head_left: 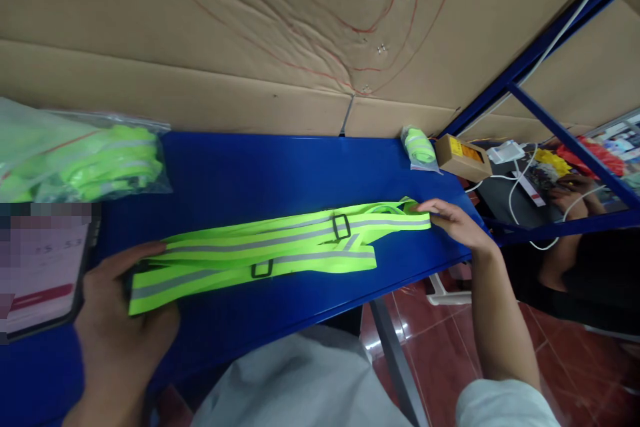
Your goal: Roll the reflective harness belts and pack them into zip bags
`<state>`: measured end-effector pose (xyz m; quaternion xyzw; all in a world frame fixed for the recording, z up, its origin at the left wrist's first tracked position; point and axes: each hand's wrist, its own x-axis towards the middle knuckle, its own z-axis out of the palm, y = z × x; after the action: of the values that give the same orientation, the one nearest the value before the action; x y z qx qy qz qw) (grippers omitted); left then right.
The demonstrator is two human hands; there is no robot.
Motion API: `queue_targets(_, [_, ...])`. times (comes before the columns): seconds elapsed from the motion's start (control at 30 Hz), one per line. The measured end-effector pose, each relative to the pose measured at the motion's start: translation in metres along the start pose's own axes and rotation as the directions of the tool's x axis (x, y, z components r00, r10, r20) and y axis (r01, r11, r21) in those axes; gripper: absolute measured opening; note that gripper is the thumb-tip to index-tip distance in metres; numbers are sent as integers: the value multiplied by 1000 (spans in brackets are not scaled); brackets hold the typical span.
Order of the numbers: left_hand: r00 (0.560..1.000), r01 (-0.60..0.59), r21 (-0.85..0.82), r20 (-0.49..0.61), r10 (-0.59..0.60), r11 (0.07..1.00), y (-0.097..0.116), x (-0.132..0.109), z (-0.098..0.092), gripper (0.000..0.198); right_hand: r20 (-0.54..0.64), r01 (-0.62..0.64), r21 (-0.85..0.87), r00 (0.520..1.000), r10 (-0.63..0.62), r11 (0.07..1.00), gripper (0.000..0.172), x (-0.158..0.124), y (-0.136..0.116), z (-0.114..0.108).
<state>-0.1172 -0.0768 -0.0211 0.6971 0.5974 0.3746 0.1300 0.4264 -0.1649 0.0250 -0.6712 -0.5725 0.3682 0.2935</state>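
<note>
Your left hand's (pixel 115 320) fingers hold one end of the yellow straps (pixel 280 235); your right hand's (pixel 463 225) fingers pinch the other, above the blue table (pixel 280 167).

Neon-green strapping (pixel 295 237), grey-striped, with two black buckles (pixel 335 227), stretches in loose folds over the blue table (pixel 280 167).

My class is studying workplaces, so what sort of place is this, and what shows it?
Probably a small workshop or packing area. Bright reflective straps stretch across a blue table, a clear bag holds similar bright material, and another person's hand shows at a neighbouring workstation.
</note>
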Motion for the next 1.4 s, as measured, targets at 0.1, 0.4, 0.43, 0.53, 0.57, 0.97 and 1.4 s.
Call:
queue_targets(0.1, [1000,17,14,0,-17,1000,2,1,0,61,28,33,-265,999,-27,964,32,-1,-8,-2])
queue_targets(0.4, [999,6,-23,-51,-7,1000,1,5,5,61,-89,262,-627,912,-401,734,37,-13,-83,58])
queue_targets(0.43, [999,-4,-19,-50,4,1000,-1,4,6,62,-59,283,-640,909,-413,714,38,-9,-90,68])
queue_targets(0.53, [997,-47,-8,-60,47,999,-5,3,5,62,-30,236,-685,936,-351,689,38,10,-95,88])
queue_targets(0.57, [996,-59,-8,-69,58,998,-5,2,5,61,-46,184,-706,952,-303,684,38,18,-92,89])
queue_targets(0.97, [997,-26,24,-73,28,999,-6,6,1,61,98,216,-528,976,-194,821,47,22,-68,55])
queue_targets(1.4, [982,-187,-155,-6,188,970,1,4,6,62,-25,197,-857,907,-420,476,33,17,-80,68])
